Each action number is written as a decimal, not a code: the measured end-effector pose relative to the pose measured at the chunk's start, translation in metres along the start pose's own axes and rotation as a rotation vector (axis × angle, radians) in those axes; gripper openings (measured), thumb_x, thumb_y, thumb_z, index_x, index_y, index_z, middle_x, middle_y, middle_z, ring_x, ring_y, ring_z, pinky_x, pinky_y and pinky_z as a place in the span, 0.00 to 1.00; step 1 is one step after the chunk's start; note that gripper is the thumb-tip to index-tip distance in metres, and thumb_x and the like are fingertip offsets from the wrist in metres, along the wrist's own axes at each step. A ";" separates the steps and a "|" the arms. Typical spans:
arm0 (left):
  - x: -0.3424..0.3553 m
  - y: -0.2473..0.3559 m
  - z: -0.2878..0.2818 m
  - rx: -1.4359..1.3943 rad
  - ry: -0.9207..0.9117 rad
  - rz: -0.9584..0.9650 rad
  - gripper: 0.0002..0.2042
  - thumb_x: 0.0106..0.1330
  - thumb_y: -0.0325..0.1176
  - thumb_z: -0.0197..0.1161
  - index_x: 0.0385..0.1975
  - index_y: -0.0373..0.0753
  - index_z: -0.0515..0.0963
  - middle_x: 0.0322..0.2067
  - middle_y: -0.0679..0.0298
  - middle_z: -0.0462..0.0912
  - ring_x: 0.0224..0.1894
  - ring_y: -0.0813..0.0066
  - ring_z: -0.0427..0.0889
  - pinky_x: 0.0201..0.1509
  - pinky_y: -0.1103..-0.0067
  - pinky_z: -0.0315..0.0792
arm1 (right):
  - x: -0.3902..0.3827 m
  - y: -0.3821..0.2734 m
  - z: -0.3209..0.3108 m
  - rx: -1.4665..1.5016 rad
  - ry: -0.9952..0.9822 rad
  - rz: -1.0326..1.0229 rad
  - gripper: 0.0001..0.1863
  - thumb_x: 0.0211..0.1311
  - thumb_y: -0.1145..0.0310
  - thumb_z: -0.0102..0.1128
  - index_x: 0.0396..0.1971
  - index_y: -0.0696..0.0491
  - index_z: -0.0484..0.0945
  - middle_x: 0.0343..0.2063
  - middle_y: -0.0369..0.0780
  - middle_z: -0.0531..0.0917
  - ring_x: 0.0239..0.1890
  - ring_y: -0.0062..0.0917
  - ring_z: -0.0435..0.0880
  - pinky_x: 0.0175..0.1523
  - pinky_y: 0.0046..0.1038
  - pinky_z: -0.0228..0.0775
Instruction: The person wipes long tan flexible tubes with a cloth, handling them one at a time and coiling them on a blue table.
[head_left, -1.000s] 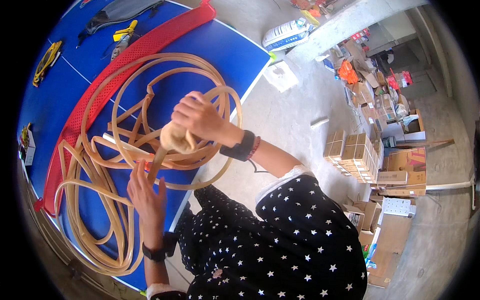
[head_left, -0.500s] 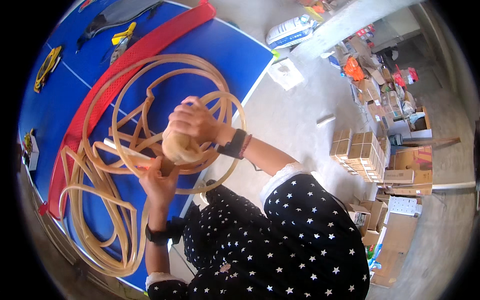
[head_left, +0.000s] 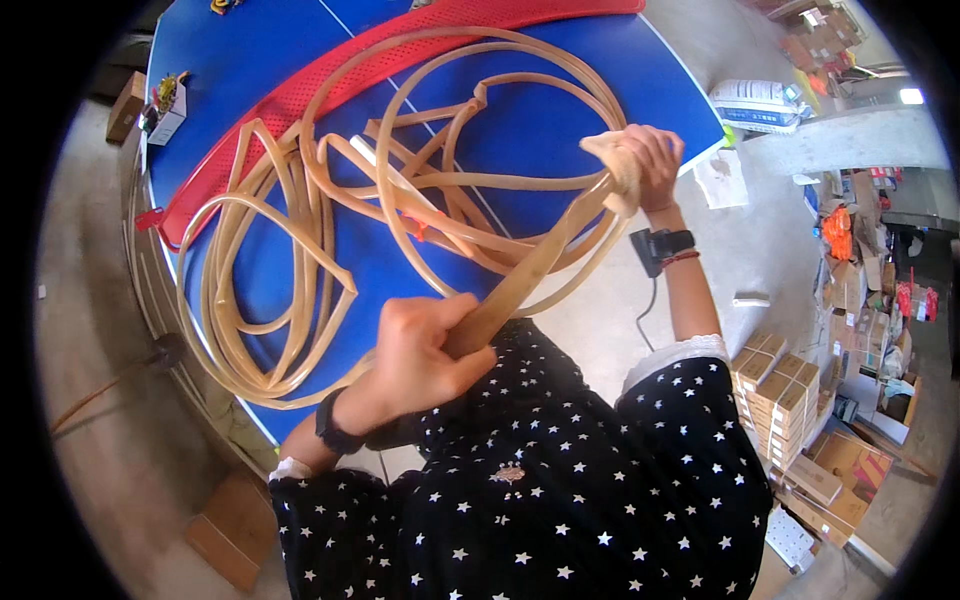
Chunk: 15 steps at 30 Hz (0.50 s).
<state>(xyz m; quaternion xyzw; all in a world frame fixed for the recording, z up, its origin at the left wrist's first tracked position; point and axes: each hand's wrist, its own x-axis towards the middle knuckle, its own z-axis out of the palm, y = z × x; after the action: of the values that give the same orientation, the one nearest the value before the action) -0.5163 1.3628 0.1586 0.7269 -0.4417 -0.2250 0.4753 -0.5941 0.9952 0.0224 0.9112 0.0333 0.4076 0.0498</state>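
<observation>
A long, flattened, tan translucent hose [head_left: 535, 265] runs slantwise between my hands. My left hand [head_left: 425, 350], slightly blurred, is closed around it close to my body. At the table's right edge, my right hand [head_left: 655, 165] grips a beige cloth [head_left: 622, 178] that is folded around the hose. More loops of the hose lie on the blue table [head_left: 385, 290], in a coil on the left and a looser, tangled ring in the middle. Among the loops rest a white stick-like piece [head_left: 365, 150] and a small orange tie [head_left: 425, 232].
A red perforated strip [head_left: 290, 105] curves across the table behind the hose. A small white box [head_left: 168, 112] stands at the table's left edge. Strapped cartons [head_left: 775, 390] are stacked on the floor at right, and a white-blue sack [head_left: 758, 105] lies beyond the table.
My hands have moved apart: the right went outward with the cloth, the left came nearer my body, and the hose is now stretched between them. The view has shifted left.
</observation>
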 end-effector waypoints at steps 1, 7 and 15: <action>-0.005 0.002 -0.008 -0.018 0.012 -0.049 0.09 0.39 0.27 0.65 0.16 0.33 0.70 0.09 0.58 0.62 0.11 0.68 0.62 0.16 0.78 0.58 | -0.001 0.006 -0.005 -0.020 -0.036 0.025 0.25 0.46 0.47 0.69 0.38 0.47 0.73 0.37 0.35 0.80 0.45 0.28 0.77 0.54 0.37 0.58; -0.047 0.021 -0.063 -0.259 0.340 -0.128 0.10 0.36 0.25 0.63 0.21 0.34 0.72 0.12 0.68 0.68 0.14 0.80 0.66 0.19 0.83 0.59 | -0.061 0.063 -0.026 -0.238 -0.092 0.236 0.24 0.45 0.51 0.71 0.39 0.45 0.72 0.35 0.33 0.79 0.44 0.26 0.77 0.53 0.34 0.59; -0.042 0.029 -0.116 -0.071 0.994 0.081 0.19 0.41 0.29 0.57 0.36 0.28 0.73 0.29 0.54 0.78 0.25 0.69 0.75 0.40 0.82 0.73 | -0.145 0.072 -0.046 0.123 0.010 0.889 0.17 0.46 0.69 0.67 0.39 0.50 0.77 0.36 0.37 0.82 0.38 0.28 0.81 0.44 0.27 0.72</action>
<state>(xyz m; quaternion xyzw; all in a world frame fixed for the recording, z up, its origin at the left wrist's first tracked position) -0.4635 1.4510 0.2329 0.7117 -0.1818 0.1525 0.6612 -0.7238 0.9119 -0.0456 0.8363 -0.3372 0.3910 -0.1848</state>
